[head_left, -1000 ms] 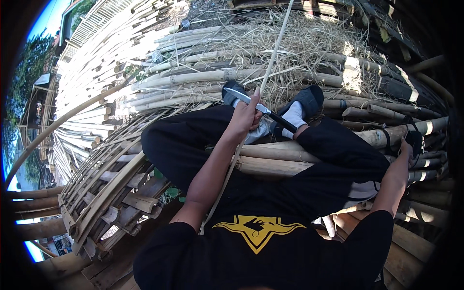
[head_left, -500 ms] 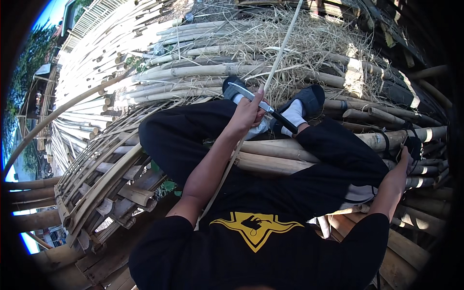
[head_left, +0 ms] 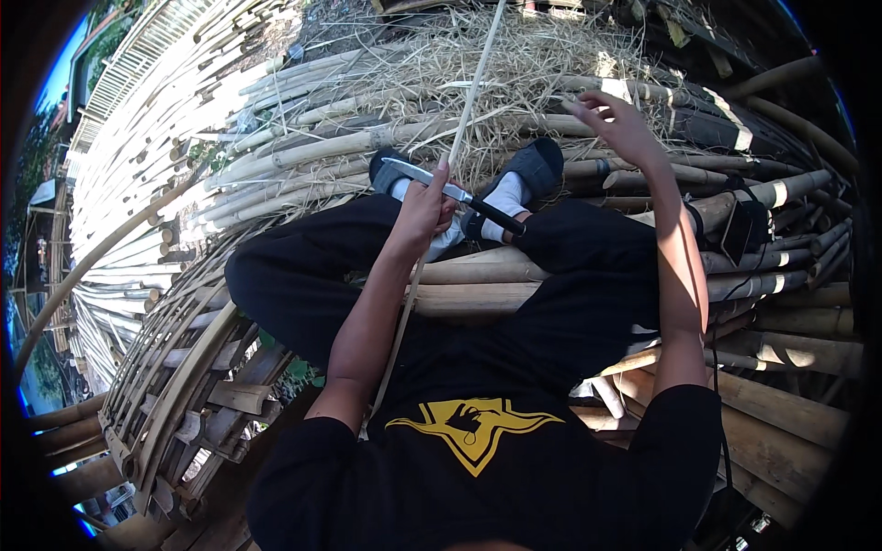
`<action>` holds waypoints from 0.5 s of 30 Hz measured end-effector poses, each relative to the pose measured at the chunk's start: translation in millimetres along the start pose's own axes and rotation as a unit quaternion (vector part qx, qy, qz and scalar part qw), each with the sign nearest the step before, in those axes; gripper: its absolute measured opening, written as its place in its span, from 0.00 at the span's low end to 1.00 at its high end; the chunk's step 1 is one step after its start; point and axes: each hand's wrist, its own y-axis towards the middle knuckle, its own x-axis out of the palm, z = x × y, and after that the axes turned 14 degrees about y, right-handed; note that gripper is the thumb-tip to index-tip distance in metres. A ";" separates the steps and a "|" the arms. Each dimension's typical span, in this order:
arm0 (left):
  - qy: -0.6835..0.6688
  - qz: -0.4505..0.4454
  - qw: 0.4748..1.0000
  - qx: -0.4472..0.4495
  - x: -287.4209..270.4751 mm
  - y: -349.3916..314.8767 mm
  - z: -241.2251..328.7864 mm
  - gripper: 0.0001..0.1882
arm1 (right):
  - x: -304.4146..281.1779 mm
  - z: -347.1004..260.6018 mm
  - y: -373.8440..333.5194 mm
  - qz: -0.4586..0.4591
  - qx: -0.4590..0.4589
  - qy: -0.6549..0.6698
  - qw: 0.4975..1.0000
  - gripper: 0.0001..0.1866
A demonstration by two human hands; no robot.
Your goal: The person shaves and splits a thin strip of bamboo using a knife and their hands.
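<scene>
My left hand (head_left: 424, 211) is closed in front of my crossed legs. It holds both a long, thin bamboo strip (head_left: 475, 84) and a knife (head_left: 497, 216). The strip runs from the far edge of the view down through the fist and along my left forearm to my chest. The knife lies across the strip, its bright blade pointing left and its black handle sticking out to the right. Over the straw at the right, my right hand (head_left: 621, 130) is raised with its fingers apart and slightly bent. Nothing can be made out in it.
Bamboo poles (head_left: 303, 151) spread ahead and to the left, with a heap of dry shavings (head_left: 524, 69) on top. At my left is a curved bundle of split bamboo (head_left: 170, 367). A dark object with a cord (head_left: 744, 230) rests on poles at the right.
My right hand has left the dark object at the right and moved forward and inward, over the straw. My left hand keeps its hold on the knife and strip; the whole view has shifted slightly.
</scene>
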 end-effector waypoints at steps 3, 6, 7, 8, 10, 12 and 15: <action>-0.013 -0.022 1.000 0.004 7.2 4.7 8.0 0.24 | 112.4 1.9 -30.8 -0.188 -0.079 -0.057 0.977 0.37; -0.016 -0.014 1.000 0.003 4.8 5.8 2.7 0.24 | 144.3 3.0 -41.4 -0.263 0.023 0.010 0.965 0.30; -0.007 -0.005 1.000 0.008 4.2 7.5 0.8 0.25 | 152.8 14.1 -41.9 -0.253 0.021 0.044 0.966 0.26; -0.002 -0.002 1.000 -0.009 4.5 8.1 1.3 0.22 | 154.8 13.1 -44.7 -0.246 0.019 0.075 0.966 0.23; 0.019 -0.022 0.999 -0.013 6.1 4.6 2.4 0.20 | 153.0 9.8 -44.6 -0.211 0.044 0.097 0.972 0.21; 0.059 -0.097 0.993 -0.013 7.2 2.5 8.8 0.16 | 158.2 20.9 -38.9 -0.085 -0.053 0.192 0.976 0.19; 0.116 -0.114 0.986 0.035 13.3 1.1 9.3 0.17 | 151.1 26.8 -25.5 -0.091 0.023 0.286 0.954 0.19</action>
